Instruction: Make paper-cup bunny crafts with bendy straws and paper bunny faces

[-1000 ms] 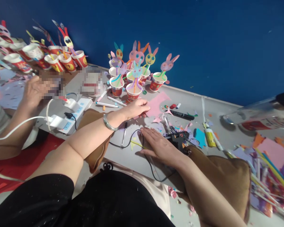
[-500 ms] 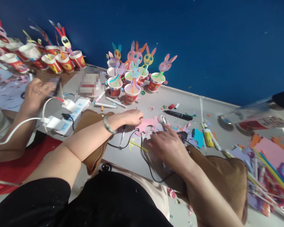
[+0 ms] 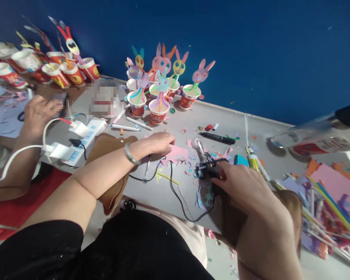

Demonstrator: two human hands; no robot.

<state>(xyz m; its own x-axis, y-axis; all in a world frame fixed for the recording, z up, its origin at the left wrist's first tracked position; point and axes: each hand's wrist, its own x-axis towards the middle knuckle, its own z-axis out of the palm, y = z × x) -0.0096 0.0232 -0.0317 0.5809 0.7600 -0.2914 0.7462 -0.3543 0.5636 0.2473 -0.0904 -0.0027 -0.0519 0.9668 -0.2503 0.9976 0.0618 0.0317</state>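
My left hand (image 3: 162, 143), with a bangle on its wrist, is closed, fingers curled down at the upper left edge of a cut piece of pink paper (image 3: 179, 153). The fingertips are hidden, so I cannot tell what they pinch. My right hand (image 3: 245, 184) is closed round a small black object (image 3: 217, 173) whose kind I cannot make out. Just beyond it lies a roll of clear tape (image 3: 197, 144). Paper scraps surround both hands. A black cable (image 3: 172, 179) loops between them, near a yellow strip (image 3: 167, 178) on the table.
Paper cups with rabbit figures (image 3: 159, 113) stand along the blue wall. A black marker (image 3: 217, 138) lies beyond my right hand. At left are a power strip (image 3: 89, 140) and another person's hand (image 3: 37, 111). A clear bottle (image 3: 312, 134) and coloured paper (image 3: 328, 190) sit at right.
My right hand has moved right, off the tape and scraps, and now grips the black object. A patterned scrap below it has come into view. My left hand stays by the pink paper.
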